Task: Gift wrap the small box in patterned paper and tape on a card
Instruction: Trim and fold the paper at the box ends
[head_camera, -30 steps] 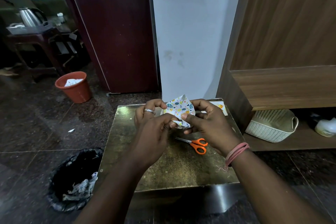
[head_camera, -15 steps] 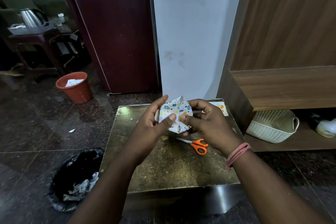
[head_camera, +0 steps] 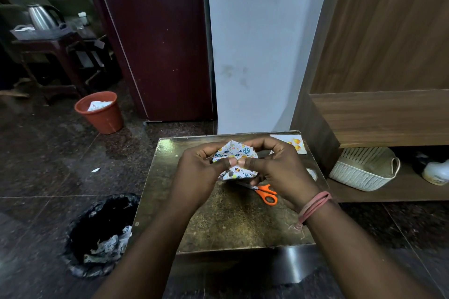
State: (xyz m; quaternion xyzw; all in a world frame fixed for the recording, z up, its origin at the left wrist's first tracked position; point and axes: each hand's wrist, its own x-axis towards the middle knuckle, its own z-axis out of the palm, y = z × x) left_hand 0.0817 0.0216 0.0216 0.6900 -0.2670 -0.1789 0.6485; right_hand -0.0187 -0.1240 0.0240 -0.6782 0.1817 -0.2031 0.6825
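A small box wrapped in white paper with a colourful pattern is held just above the small gold-topped table. My left hand grips its left side, fingers curled over the top and thumb pressing on the front. My right hand grips the right side the same way, and the two thumbs meet at the middle of the paper. A loose paper flap hangs below the thumbs. A card with orange pictures lies at the table's far right corner.
Orange-handled scissors lie on the table under my right hand. A tape roll sits by the right edge. A black-lined bin stands left of the table, an orange bucket farther back, a white basket on the right shelf.
Both hands shifted on the wrapped box. My left fingers now curl over its top, and the thumbs have come together at the front middle, pressing the paper down.
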